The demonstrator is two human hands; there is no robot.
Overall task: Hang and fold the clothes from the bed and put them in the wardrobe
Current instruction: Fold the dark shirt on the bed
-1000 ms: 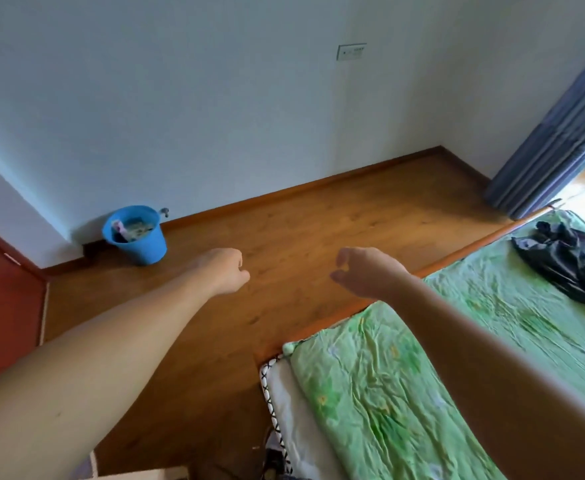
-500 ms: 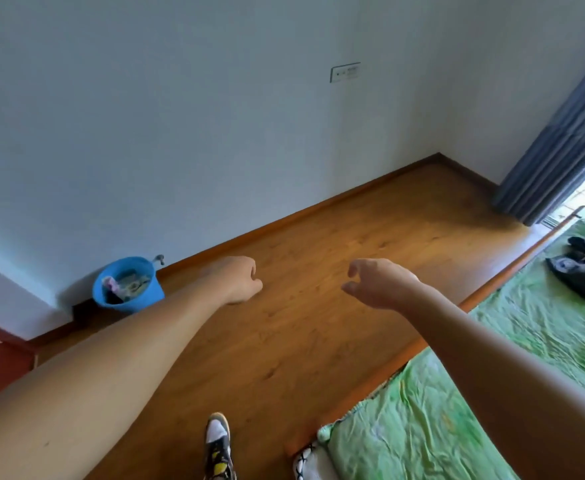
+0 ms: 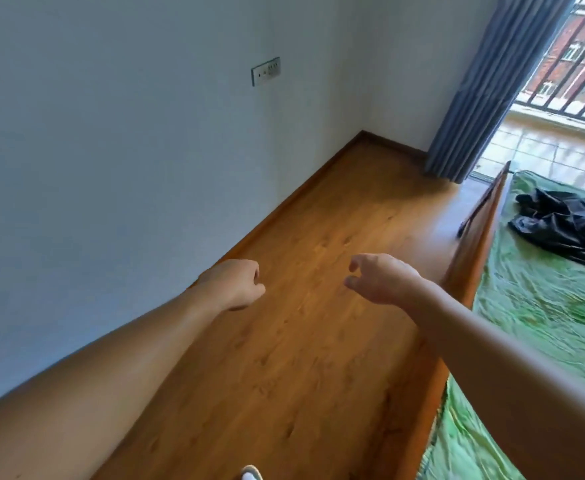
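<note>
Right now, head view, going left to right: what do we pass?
left hand → right hand → dark clothes on the bed. Switch plate and curtain overlap these, so left out.

Between the wall (image 3: 111,168) and the bed's wooden side rail (image 3: 471,252) runs a strip of floor (image 3: 318,358) — open along its length up to the curtain (image 3: 485,98) in the far corner. The left hand (image 3: 235,284) and the right hand (image 3: 381,280) hang above this strip, touching nothing. On the right the rail rises above the green sheet (image 3: 543,306); the way over it to the dark garment (image 3: 568,226) seems free, though the bed's far edge is cut off.
</note>
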